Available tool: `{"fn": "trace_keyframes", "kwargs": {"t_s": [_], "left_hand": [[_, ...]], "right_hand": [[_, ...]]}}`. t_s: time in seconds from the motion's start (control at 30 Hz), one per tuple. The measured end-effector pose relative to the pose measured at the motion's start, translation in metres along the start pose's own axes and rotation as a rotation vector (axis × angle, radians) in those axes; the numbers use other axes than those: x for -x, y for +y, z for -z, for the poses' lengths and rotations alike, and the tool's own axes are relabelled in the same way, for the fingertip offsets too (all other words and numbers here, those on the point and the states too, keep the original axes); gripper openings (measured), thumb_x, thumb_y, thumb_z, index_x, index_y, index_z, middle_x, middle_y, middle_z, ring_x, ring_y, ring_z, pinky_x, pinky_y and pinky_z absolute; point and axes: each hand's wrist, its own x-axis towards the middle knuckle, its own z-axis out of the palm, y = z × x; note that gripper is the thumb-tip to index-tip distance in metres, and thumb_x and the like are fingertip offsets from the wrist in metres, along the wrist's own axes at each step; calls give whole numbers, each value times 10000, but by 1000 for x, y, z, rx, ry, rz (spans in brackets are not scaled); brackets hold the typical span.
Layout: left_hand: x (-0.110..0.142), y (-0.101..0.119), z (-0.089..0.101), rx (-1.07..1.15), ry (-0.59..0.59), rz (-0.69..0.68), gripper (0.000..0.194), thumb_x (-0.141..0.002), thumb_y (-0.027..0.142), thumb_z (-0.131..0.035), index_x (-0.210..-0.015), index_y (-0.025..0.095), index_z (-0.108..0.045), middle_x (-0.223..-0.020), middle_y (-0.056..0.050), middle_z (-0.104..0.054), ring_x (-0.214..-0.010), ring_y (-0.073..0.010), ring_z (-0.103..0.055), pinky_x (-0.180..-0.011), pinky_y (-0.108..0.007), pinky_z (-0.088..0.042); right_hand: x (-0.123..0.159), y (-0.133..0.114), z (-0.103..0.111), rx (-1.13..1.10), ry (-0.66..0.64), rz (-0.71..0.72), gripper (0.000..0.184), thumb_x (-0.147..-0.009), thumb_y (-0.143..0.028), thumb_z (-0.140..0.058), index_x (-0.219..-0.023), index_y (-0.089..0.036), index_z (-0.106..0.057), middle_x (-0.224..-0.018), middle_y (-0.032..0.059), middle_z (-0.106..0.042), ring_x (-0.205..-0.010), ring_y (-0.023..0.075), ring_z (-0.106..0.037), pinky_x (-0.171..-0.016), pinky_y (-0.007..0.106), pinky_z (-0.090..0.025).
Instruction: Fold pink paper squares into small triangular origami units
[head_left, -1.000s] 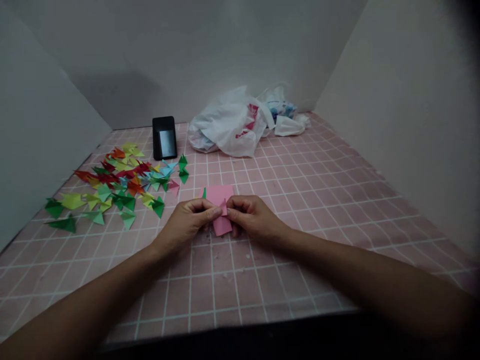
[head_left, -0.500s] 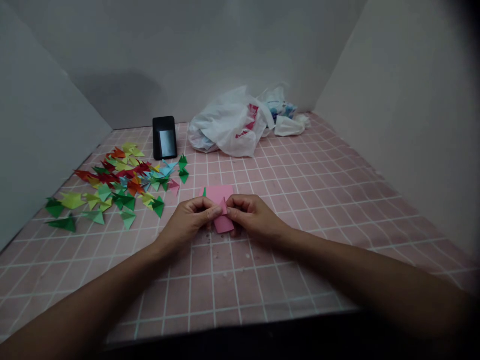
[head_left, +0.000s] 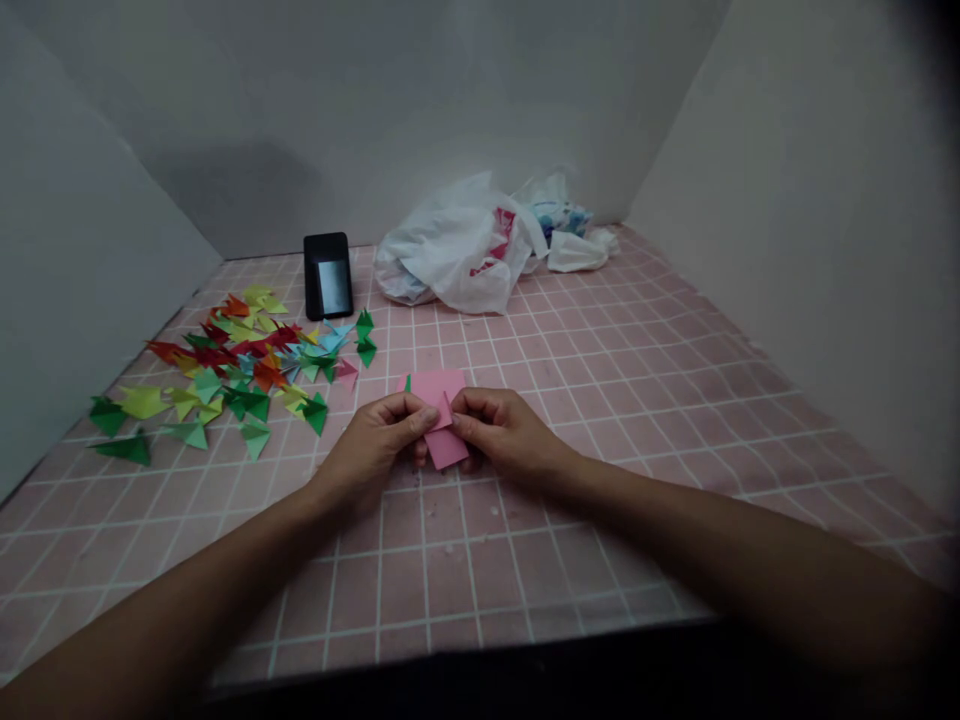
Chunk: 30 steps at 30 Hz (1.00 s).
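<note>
Both my hands meet over a small pink paper piece (head_left: 444,446) near the middle of the pink gridded table (head_left: 600,400). My left hand (head_left: 375,445) pinches its left side with thumb and forefinger. My right hand (head_left: 502,432) pinches its right side, fingers curled. A fold stands up between the fingertips. Just behind the hands lies a stack of pink paper sheets (head_left: 433,385) with a green edge showing at its left.
A heap of several folded paper triangles (head_left: 232,370) in green, red, yellow and blue spreads at the left. A black phone (head_left: 328,276) stands upright at the back. White plastic bags (head_left: 480,245) lie at the back centre. Grey walls close the table on three sides.
The hands and the pink piece have shifted very slightly; the fingertips have worked the fold a little. Nothing else has moved.
</note>
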Motion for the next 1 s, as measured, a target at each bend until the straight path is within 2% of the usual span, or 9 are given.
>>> {"fn": "trace_keyframes", "kwargs": {"t_s": [0.13, 0.47, 0.7, 1.0], "left_hand": [[-1, -2, 1, 37, -15, 1, 246, -791, 337, -754, -722, 150, -609, -562, 45, -551, -504, -73, -496, -542, -211, -390], [0, 1, 2, -80, 35, -16, 251, -757, 322, -770, -665, 150, -612, -528, 36, -558, -492, -75, -488, -527, -211, -361], [-1, 1, 3, 35, 0, 42, 252, -757, 346, -776, -704, 150, -627, -550, 42, -546, -502, -78, -491, -542, -218, -395], [0, 2, 2, -4, 19, 43, 255, -732, 323, -797, -661, 144, -629, -551, 32, -556, -508, -76, -484, -545, -211, -389]], "right_hand": [[-1, 0, 0, -3, 3, -8, 203, -881, -269, -573, -707, -194, -501, -581, -57, -531, -458, 75, -513, -442, 195, -405], [1, -1, -1, 24, -2, 9, 223, -886, -260, -574, -687, -190, -501, -580, -51, -536, -468, 66, -511, -441, 179, -408], [-1, -1, 0, 5, -3, -9, 201, -889, -256, -567, -708, -192, -509, -584, -49, -547, -465, 69, -507, -446, 186, -417], [0, 2, 0, 16, 2, 13, 212, -873, -254, -569, -687, -193, -487, -585, -58, -507, -464, 62, -492, -430, 174, -394]]}}
